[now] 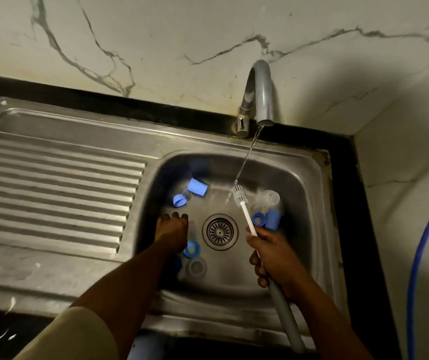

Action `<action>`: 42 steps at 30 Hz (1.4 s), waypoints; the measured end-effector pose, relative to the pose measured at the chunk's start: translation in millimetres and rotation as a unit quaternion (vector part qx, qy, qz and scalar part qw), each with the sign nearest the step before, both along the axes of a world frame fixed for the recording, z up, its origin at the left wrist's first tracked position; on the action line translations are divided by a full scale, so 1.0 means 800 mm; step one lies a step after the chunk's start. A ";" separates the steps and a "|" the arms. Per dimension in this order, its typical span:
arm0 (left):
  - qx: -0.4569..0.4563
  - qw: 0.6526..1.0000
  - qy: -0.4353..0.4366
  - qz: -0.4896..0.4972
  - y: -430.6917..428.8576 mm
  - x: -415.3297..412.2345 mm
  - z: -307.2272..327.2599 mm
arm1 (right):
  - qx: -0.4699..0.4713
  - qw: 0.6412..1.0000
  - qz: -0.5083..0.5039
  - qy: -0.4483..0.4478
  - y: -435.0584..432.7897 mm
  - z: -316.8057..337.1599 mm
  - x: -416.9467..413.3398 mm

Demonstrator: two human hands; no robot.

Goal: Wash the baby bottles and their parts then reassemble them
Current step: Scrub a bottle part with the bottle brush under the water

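Right hand clamps grey-handled white bottle brush; turn bristles fully under water stream. Left hand down in steel sink, grip unclear.

Two blue caps and three blue rings are lying in one sink, with one clear bottle showing plainly and the blurred pieces by the near wall resisting a count. One brush is catching water from one tap, and two hands, the left hand and the right hand, are reaching in beside one drain.
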State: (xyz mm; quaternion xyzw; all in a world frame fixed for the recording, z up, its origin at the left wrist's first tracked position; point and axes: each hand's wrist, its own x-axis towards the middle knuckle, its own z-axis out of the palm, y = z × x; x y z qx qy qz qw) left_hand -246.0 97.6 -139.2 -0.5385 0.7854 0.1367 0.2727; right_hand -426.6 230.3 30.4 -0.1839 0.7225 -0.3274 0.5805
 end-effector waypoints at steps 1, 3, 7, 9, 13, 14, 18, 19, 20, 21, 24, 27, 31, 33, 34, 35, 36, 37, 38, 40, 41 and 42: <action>0.002 1.000 0.012 0.010 0.000 -0.005 -0.003 | 0.005 1.000 -0.004 -0.001 0.000 -0.002 -0.003; -0.016 0.998 0.057 0.034 -0.002 -0.015 -0.007 | 0.019 1.000 -0.006 -0.002 0.000 -0.007 -0.007; -0.107 0.986 0.104 0.068 -0.016 -0.038 -0.010 | 0.041 0.999 -0.006 -0.007 -0.001 -0.015 -0.011; -0.099 0.981 0.125 0.110 -0.021 -0.050 -0.009 | 0.045 0.999 -0.002 -0.010 0.000 -0.019 -0.014; -0.053 0.970 0.164 0.170 -0.022 -0.065 -0.004 | 0.053 0.999 -0.006 -0.012 0.001 -0.026 -0.022; -0.054 0.965 0.182 0.183 -0.020 -0.067 -0.003 | 0.056 0.998 -0.007 -0.012 0.001 -0.027 -0.023; -0.056 0.954 0.209 0.208 -0.008 -0.073 0.002 | 0.056 0.998 -0.009 -0.016 0.002 -0.028 -0.026; -0.053 0.955 0.202 0.210 -0.007 -0.073 0.003 | 0.056 0.998 -0.009 -0.015 0.003 -0.028 -0.026; -0.052 0.958 0.195 0.204 -0.007 -0.072 0.001 | 0.056 0.998 -0.009 -0.014 0.003 -0.028 -0.026; -0.053 0.960 0.193 0.197 -0.008 -0.070 -0.001 | 0.056 0.998 -0.010 -0.015 0.004 -0.027 -0.026; -0.056 0.964 0.186 0.181 -0.011 -0.061 0.000 | 0.053 0.998 -0.012 -0.018 0.005 -0.025 -0.024; -0.059 0.973 0.172 0.143 -0.011 -0.048 -0.002 | 0.050 0.998 -0.011 -0.023 0.007 -0.024 -0.021; -0.025 0.985 0.135 0.106 -0.003 -0.032 0.004 | 0.044 0.999 -0.010 -0.027 0.012 -0.021 -0.018; 0.002 0.989 0.110 0.102 0.003 -0.024 0.008 | 0.045 0.999 -0.008 -0.026 0.014 -0.020 -0.018; 0.015 0.990 0.098 0.101 0.006 -0.020 0.009 | 0.046 0.999 -0.007 -0.027 0.016 -0.020 -0.018; 0.029 0.990 0.087 0.109 0.009 -0.016 0.010 | 0.047 0.998 -0.006 -0.028 0.018 -0.019 -0.019; 0.041 0.988 0.079 0.127 0.011 -0.013 0.011 | 0.047 0.998 -0.006 -0.029 0.020 -0.019 -0.020; 0.049 0.983 0.078 0.157 0.015 -0.011 0.013 | 0.048 0.998 -0.007 -0.030 0.021 -0.018 -0.020; 0.056 0.978 0.076 0.186 0.019 -0.010 0.015 | 0.050 0.998 -0.008 -0.030 0.023 -0.018 -0.021; 0.081 0.969 0.084 0.216 0.030 -0.014 0.017 | 0.053 0.998 -0.010 -0.034 0.024 -0.020 -0.021; 0.107 0.968 0.087 0.211 0.036 -0.018 0.016 | 0.055 0.998 -0.011 -0.036 0.026 -0.020 -0.020; 0.136 0.965 0.083 0.209 0.042 -0.022 0.018 | 0.055 0.998 -0.011 -0.038 0.027 -0.021 -0.019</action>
